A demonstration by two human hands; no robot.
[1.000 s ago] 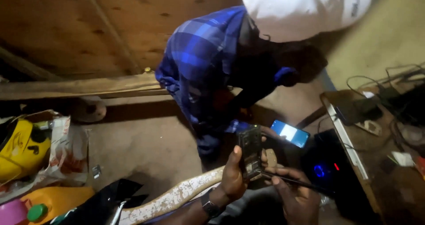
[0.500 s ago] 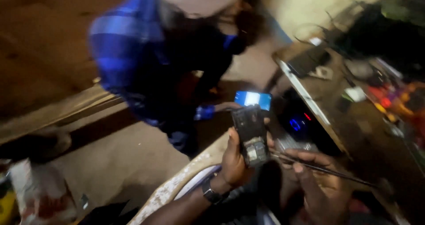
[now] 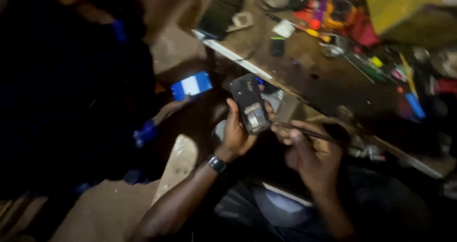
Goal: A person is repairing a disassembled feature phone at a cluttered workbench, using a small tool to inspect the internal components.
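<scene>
The left hand [image 3: 236, 132] grips a dark phone [image 3: 250, 103] from its left side, fingers wrapped behind it and thumb along its edge. The phone stands nearly upright, tilted slightly, with its back cover off and grey inner parts exposed in the lower half. A watch [image 3: 217, 164] sits on the left wrist.

The right hand [image 3: 308, 151] is closed around a thin dark tool [image 3: 304, 131], held like a pen. The tool lies nearly level, and its tip points left, just beside the phone's lower right edge; whether tip and phone touch cannot be told.

Both hands are held over the person's lap, just in front of the workbench [image 3: 333, 87] edge.

The workbench runs across the upper right and carries scattered clutter: a black device [image 3: 220, 12], a small dark block [image 3: 277, 46], a white scrap [image 3: 284, 29], red and yellow items, and a blue pen-like object [image 3: 415, 105]. Details there are blurred.

At left, another person in dark blue clothing crouches; that person's hand [image 3: 172, 108] holds a second phone [image 3: 191, 85] with a lit blue-and-white screen, near but apart from the opened phone. A pale board [image 3: 177, 162] lies on the floor below it.
</scene>
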